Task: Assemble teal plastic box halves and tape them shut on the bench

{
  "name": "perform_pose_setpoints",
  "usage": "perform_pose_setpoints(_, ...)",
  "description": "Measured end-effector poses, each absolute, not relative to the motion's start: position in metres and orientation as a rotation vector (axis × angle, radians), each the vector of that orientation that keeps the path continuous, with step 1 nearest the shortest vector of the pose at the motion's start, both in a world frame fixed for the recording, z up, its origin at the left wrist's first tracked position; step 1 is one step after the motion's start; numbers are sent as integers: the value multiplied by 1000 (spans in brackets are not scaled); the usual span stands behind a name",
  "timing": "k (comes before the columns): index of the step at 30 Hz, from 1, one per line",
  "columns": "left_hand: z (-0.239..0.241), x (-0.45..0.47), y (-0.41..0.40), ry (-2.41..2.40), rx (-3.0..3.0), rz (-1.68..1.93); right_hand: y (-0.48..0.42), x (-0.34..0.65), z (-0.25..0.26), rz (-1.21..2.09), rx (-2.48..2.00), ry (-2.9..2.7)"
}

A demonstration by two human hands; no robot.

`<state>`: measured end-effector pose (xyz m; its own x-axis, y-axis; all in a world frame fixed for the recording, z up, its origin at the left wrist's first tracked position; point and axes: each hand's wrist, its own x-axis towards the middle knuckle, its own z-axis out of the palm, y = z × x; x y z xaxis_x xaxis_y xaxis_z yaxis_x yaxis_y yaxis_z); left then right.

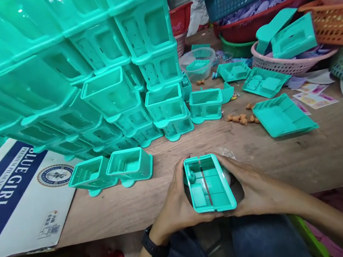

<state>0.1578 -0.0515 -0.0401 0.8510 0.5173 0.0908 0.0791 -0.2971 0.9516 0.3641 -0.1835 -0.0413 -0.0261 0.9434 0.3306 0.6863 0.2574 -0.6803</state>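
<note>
Grip of left hand (174, 203) and right hand (256, 190) clasps one teal box (209, 183); two teal tubs (130, 164) lie nearby.

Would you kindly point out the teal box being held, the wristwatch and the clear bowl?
teal box (214, 183), head view, on its inner floor.
wristwatch (154, 246), head view, on the black strap.
clear bowl (205, 74), head view, on its front wall.

Stacked teal boxes (46, 57), orange basket (339, 23), cardboard sheet (15, 204)
</note>
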Motion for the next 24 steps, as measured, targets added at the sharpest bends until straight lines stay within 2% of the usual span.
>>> perform_pose_setpoints(6,-36,158,-50,455,1864,447,-184,365,-46,407,-1478,-1765)
perform_pose_setpoints(24,-34,157,-49,448,1951,466,-179,359,-29,661,-1359,-1717)
